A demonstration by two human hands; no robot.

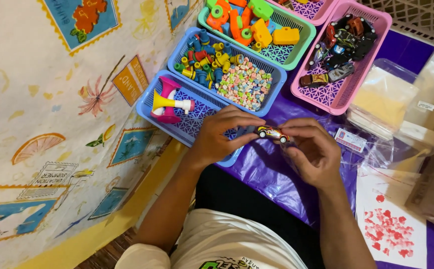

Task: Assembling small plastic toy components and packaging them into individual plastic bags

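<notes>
A small yellow and red toy car (271,133) is held between both of my hands over a purple cloth (261,169). My left hand (222,134) pinches its rear end with the fingertips. My right hand (314,149) grips its front and also touches a clear plastic bag (376,149) lying under it. Just beyond my left hand is a blue basket (149,99) with pink and yellow toy horns (169,102).
A second blue basket (276,74) holds coloured pegs and pastel beads. A green basket (301,45) has orange and green toys. A pink basket (346,89) is full of toy cars. Clear packets (391,99) and a red-spotted sheet (391,229) lie at right.
</notes>
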